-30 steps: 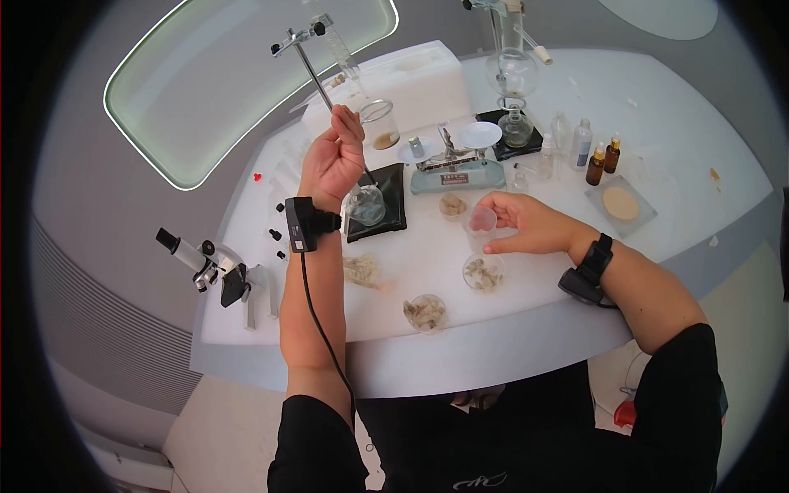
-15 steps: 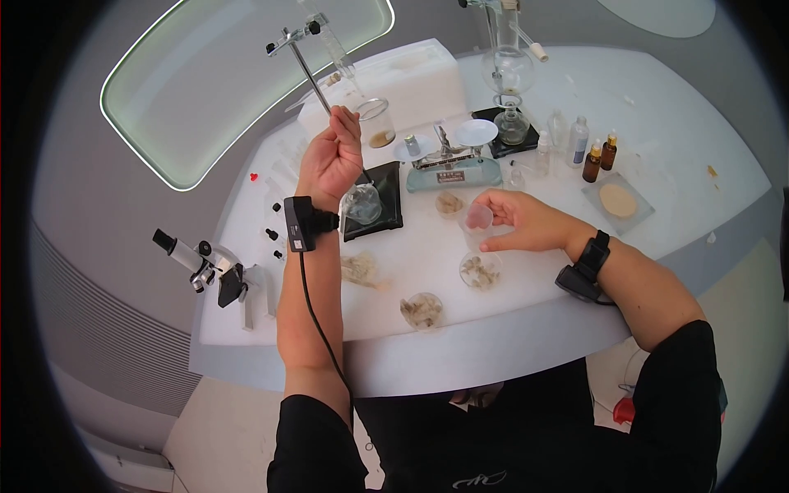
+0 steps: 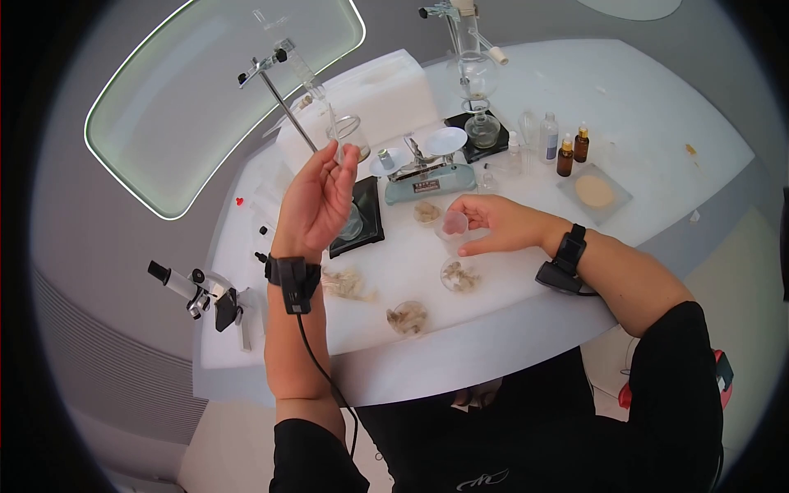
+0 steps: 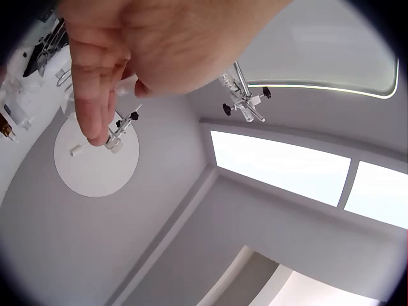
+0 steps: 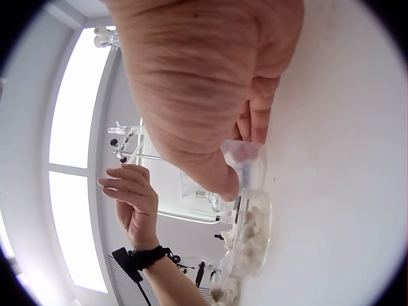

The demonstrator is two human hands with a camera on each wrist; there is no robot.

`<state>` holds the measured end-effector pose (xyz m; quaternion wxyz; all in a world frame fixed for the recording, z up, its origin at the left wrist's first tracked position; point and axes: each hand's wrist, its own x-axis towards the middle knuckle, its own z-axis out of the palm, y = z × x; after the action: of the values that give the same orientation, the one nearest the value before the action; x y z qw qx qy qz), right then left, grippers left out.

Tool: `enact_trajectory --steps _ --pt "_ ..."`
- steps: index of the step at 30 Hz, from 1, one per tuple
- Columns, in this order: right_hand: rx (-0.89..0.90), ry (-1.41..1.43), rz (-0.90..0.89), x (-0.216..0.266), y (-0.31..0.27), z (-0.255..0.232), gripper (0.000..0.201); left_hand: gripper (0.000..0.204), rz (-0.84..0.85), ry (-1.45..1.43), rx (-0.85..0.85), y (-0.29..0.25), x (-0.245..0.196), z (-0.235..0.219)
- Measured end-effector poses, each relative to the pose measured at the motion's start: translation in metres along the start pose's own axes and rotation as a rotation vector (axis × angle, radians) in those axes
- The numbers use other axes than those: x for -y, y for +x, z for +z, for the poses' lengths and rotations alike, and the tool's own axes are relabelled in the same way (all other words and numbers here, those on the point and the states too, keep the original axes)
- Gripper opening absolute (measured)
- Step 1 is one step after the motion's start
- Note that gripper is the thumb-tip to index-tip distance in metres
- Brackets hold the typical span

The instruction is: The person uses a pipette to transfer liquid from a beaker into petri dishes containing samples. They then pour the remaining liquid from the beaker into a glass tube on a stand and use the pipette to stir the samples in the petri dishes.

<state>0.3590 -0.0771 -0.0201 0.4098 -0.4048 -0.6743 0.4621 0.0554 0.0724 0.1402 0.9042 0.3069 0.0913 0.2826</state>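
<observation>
Gripping translucent, round cup (image 3: 452,233) in right hand (image 3: 508,224), wispy tufts (image 3: 463,278) near, left grip (image 3: 318,205) unclear

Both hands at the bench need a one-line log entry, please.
right hand: around clear cup | left hand: raised, grip unclear | balance: beyond cup

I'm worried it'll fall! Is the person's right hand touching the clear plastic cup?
Touching. The right wrist view shows the right hand with fingertips against the cup.

the left hand (image 3: 317,199) now turned at the wrist and lower beside the stand rod (image 3: 286,108), palm more in view
</observation>
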Motion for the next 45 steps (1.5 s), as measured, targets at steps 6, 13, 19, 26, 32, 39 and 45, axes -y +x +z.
enact_trajectory --steps 6,13,19,26,32,39,45 --pt "0.013 0.012 0.021 0.003 0.001 0.003 0.056 0.029 -0.015 0.693 -0.229 -0.048 0.044 -0.027" --pt "-0.006 0.041 0.027 0.009 -0.001 0.004 0.059 0.029 0.031 0.537 -0.068 -0.064 0.067 -0.092" --pt "-0.030 -0.018 0.093 0.019 0.001 0.008 0.059 0.032 0.023 0.580 -0.007 -0.067 0.071 -0.085" --pt "-0.028 -0.023 0.101 0.024 0.001 0.010 0.062 0.024 0.058 0.678 -0.010 -0.063 0.077 -0.096" --pt "-0.029 -0.031 0.097 0.023 0.001 0.010 0.062 0.021 0.036 0.725 0.008 -0.064 0.083 -0.103" --pt "-0.002 0.007 0.045 0.003 0.000 0.006 0.062 0.022 0.104 0.804 -0.002 -0.063 0.083 -0.101" --pt "0.004 -0.018 0.048 0.014 0.001 0.007 0.067 0.025 0.043 0.740 -0.039 -0.064 0.084 -0.097"
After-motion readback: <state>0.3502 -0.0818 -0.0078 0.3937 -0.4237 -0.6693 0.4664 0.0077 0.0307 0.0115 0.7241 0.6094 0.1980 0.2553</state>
